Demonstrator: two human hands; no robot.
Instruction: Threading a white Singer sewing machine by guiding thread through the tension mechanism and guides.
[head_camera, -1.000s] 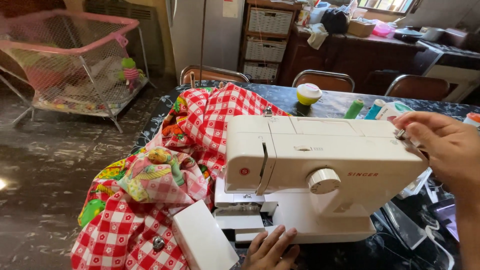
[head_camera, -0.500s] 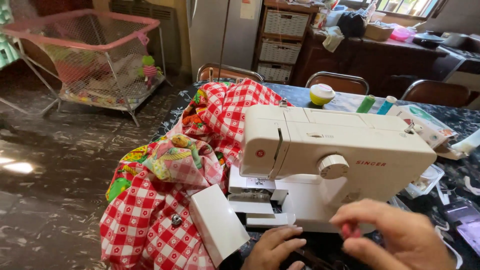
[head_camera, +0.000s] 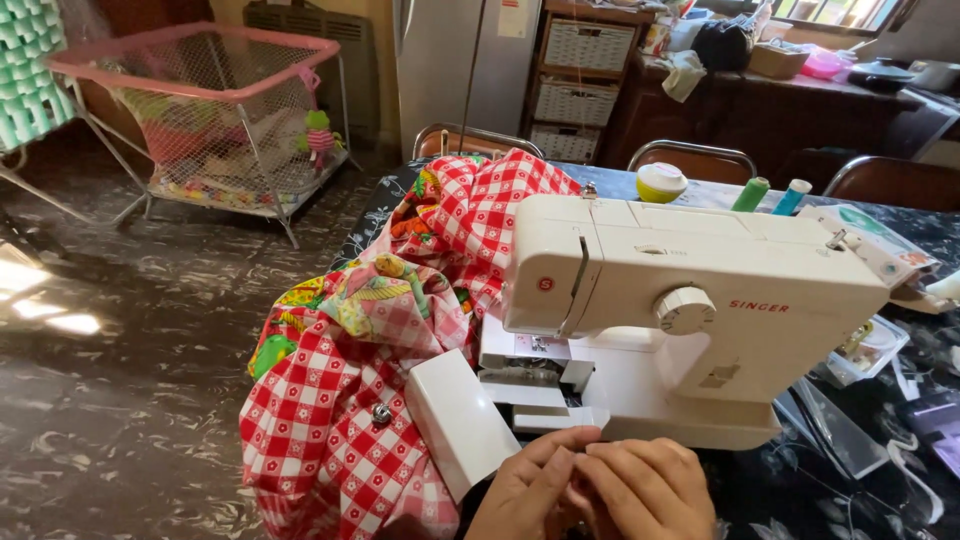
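— What do we see, going left to right from the white sewing machine (head_camera: 690, 310)?

— Far to its left, across the floor, we see a pink mesh playpen (head_camera: 200, 120). Just left of the machine we have the red checked cloth (head_camera: 350, 400), heaped on the dark tabletop (head_camera: 800, 490) and pressed against the machine's needle end, with a patch of bright printed fabric on top. A white detached cover (head_camera: 460, 420) leans tilted between the cloth and the machine's base.

— And our hands?

— Both sit right in front of the machine's base, at the bottom edge of the view. Our left hand (head_camera: 525, 495) has its fingers (head_camera: 560, 450) stretched up to touch the lower front edge of the base. Our right hand (head_camera: 645, 490) lies just beside it, touching it, fingers curled down. Whether either one pinches anything we cannot tell; the hands cover that spot.

— Behind the machine?

— A round yellow-and-white container (head_camera: 661, 182), then a green thread spool (head_camera: 750, 194) and a blue thread spool (head_camera: 792, 197) standing upright. To the machine's right, a clear plastic box (head_camera: 865, 350) rests on the tabletop.
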